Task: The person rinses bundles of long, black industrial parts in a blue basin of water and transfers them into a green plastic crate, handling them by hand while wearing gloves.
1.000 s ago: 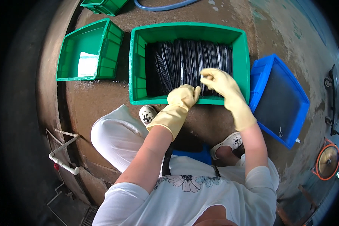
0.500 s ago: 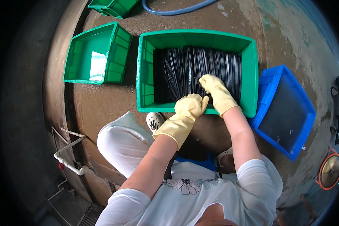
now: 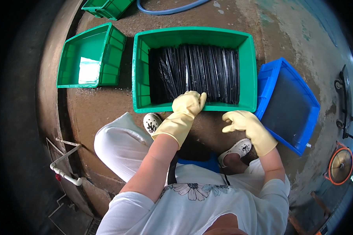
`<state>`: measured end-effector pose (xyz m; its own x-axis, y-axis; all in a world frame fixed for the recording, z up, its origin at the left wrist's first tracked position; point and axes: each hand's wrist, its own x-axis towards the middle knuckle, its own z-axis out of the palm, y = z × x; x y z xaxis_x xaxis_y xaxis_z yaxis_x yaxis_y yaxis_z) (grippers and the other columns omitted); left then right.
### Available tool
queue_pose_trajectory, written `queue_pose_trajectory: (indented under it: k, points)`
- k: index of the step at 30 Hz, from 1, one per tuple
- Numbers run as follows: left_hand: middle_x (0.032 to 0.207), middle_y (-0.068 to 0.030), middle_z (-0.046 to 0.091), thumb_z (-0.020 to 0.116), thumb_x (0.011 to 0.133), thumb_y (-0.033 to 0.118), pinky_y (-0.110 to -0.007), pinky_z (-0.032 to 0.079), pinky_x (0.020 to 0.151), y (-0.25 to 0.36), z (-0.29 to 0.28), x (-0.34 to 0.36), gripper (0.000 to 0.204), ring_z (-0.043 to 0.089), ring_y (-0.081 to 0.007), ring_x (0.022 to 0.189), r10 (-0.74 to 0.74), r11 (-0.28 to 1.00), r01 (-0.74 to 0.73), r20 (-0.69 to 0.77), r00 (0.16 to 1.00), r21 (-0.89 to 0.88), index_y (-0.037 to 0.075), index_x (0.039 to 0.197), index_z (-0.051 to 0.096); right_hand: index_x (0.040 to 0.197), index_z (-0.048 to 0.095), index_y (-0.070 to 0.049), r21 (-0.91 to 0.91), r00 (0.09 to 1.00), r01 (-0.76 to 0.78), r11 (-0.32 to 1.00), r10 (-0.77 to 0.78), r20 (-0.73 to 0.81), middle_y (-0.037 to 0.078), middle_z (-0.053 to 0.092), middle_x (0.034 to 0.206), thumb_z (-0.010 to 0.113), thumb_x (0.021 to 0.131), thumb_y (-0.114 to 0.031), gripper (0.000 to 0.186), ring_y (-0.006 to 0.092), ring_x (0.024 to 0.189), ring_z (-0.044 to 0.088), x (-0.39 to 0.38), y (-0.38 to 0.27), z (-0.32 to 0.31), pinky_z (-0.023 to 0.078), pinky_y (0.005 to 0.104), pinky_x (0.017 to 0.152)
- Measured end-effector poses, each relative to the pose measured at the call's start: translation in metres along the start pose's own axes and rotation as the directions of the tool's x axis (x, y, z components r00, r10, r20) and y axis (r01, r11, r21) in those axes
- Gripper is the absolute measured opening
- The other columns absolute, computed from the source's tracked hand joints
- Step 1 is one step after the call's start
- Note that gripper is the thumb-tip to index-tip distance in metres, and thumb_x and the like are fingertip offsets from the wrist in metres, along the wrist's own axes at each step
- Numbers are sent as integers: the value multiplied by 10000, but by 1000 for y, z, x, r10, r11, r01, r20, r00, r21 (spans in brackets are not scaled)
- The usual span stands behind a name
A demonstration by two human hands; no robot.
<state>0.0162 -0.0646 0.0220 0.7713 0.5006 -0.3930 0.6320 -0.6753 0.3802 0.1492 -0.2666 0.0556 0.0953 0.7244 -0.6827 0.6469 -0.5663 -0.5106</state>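
A green crate (image 3: pixel 247 90) stands in front of me, packed with long, thin, glossy black strips (image 3: pixel 200 74) lying side by side. My left hand (image 3: pixel 187 105), in a pale yellow rubber glove, reaches over the crate's near rim at the strips' near ends. Its fingers curl downward, the thumb sticks out to the right, and whatever they grip is hidden. My right hand (image 3: pixel 241 120), gloved alike, is outside the crate by its near right corner. Its fingers are apart with nothing in them, above the floor near my right shoe (image 3: pixel 239 149).
Close on the right stands a blue crate (image 3: pixel 269 92) with a dark, flat surface inside. At left is a green crate (image 3: pixel 110 58) with a bright reflection; another green bin (image 3: pixel 110 9) and a blue hose (image 3: pixel 164 11) lie beyond. White pipes (image 3: pixel 63 174) run at lower left; a round orange-rimmed fan-like object (image 3: pixel 340 164) stands far right.
My right hand has left the black strips and drawn back toward me, over the near rim, to outside the crate. The left hand stays at the near rim. The whole view has shifted slightly.
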Motion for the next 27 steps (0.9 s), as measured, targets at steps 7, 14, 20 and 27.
queue_pose_trajectory:
  k: [7,14,20,27]
  points:
    - [892,-161,742,463,998,519,-460,570,811,-1,-3,1,549,724,-353,872,-28,999,29,45,999,-18,87,834,758,1056,706,-42,839,972,60,540,159,-172,74,724,809,714,960,-256,235,116,624,659,61,-2,-22,511,218,534]
    - [878,-175,736,480,991,515,-464,571,789,2,1,-1,551,718,-363,856,17,1000,-17,-26,1000,7,65,817,746,897,637,-59,95,821,-376,922,379,-428,86,716,722,722,914,-432,383,231,688,706,168,10,-27,551,403,692]
    - [867,-209,727,493,987,512,-476,566,782,1,-5,1,565,709,-390,834,-7,1000,7,-1,1000,-8,38,797,734,961,624,-50,446,783,-425,787,567,-254,94,719,762,681,951,-347,303,184,649,700,173,37,-36,565,360,659]
    - [836,-213,720,497,987,502,-479,567,772,2,-6,3,571,707,-402,815,14,999,-14,20,1000,-34,26,769,727,871,572,-25,461,748,-287,840,497,-439,133,674,737,695,963,-297,312,214,608,662,157,72,-25,543,377,591]
